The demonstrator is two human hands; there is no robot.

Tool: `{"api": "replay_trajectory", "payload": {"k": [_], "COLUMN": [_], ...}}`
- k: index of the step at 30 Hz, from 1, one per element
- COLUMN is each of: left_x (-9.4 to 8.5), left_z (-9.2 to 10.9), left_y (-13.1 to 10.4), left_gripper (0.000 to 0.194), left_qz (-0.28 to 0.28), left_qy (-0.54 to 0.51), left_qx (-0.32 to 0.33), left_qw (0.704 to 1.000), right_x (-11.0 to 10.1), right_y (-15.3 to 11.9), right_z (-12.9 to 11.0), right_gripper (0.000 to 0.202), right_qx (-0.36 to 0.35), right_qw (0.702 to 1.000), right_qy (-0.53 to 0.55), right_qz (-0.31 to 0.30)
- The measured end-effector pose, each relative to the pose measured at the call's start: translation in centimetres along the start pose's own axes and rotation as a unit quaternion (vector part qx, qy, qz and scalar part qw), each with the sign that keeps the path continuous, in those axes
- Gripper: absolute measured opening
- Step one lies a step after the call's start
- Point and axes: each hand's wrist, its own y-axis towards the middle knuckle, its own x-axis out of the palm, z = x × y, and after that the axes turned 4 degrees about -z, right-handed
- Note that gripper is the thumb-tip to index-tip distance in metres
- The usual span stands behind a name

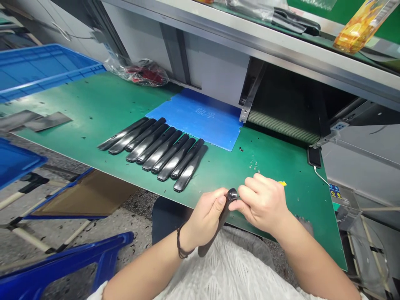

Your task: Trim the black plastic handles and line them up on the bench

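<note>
My left hand (206,218) is closed round a long, black plastic part (223,216). The part's rounded, shiny end (232,194) points up and away, while its other end reaches down toward my lap. Close against that rounded end is my right hand (262,202), fingers curled and thumb by the part. A yellow tip (282,183) sticks out behind the right fist, from a slim tool mostly hidden in it; its kind does not show. On the green table, several similar black parts (168,150) lie side by side in a slanting row.
Behind the row lies a blue sheet (200,116) on the green table (84,98). A plastic bag with red contents (146,73) is at the back. A phone (314,157) with a cable lies near the right edge. Overhead runs a metal-edged shelf (218,31); blue bins (46,66) stand left.
</note>
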Motion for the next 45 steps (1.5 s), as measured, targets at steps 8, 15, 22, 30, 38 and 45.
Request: {"api": "replay_trajectory", "payload": {"k": [8,15,22,30,38,45], "left_x": [1.7,2.0,1.9,1.2,0.9,0.7], "left_z": [-0.5,-0.7,-0.3,0.7,0.6,0.3], "left_y": [0.5,1.2,1.9,2.8,4.0,5.0], "left_gripper": [0.052,0.053,0.057,0.061,0.061,0.063], "left_qz": [0.043,0.077,0.094,0.140,0.189,0.215], "left_qy": [-0.117,-0.125,-0.134,-0.125,-0.155,-0.151], "left_qx": [-0.075,-0.078,-0.101,-0.115,-0.121,-0.113], "left_qw": [0.989,0.986,0.981,0.975,0.962,0.958], "right_x": [1.9,2.6,2.9,3.6,4.1,4.3], "right_y": [-1.4,-1.9,-2.3,-3.0,-3.3,-3.6], "right_z": [-0.6,-1.3,-2.0,-3.0,-3.9,-4.0], "right_gripper": [0.054,0.060,0.064,0.064,0.065,0.063], "right_qx": [0.063,0.068,0.084,0.071,0.065,0.063], "right_qw": [0.996,0.996,0.995,0.997,0.997,0.996], "right_qy": [-0.055,-0.059,-0.061,-0.034,-0.017,-0.001], "right_qz": [0.035,0.023,0.004,-0.022,-0.037,-0.058]}}
